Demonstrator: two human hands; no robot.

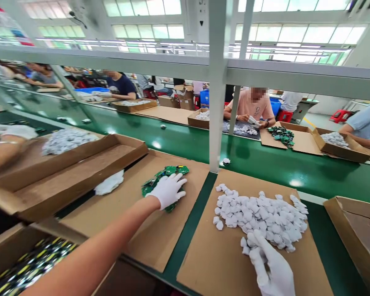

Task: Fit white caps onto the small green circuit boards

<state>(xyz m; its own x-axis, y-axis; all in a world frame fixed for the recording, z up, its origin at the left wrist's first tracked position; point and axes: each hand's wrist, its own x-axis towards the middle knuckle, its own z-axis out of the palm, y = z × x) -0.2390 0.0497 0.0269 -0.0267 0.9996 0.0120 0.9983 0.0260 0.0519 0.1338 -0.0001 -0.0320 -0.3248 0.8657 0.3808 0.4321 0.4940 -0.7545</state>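
Note:
My left hand (169, 191), in a white glove, lies with spread fingers on a pile of green circuit boards (149, 187) on a cardboard sheet (154, 242). At the lower right is my right hand (271, 263), also gloved. Its thumb and index finger are bent toward each other at the near edge of a heap of small white pieces (259, 213). Whether anything is between those fingertips is too small to tell. The white heap rests on a second cardboard sheet (216, 259).
Long cardboard trays (80, 172) stand at left, near a white cloth (110, 183). A box of boards (33, 263) sits lower left, another box (354, 230) at right. A metal post (217, 102) rises before the green conveyor (185, 142). Several people work nearby.

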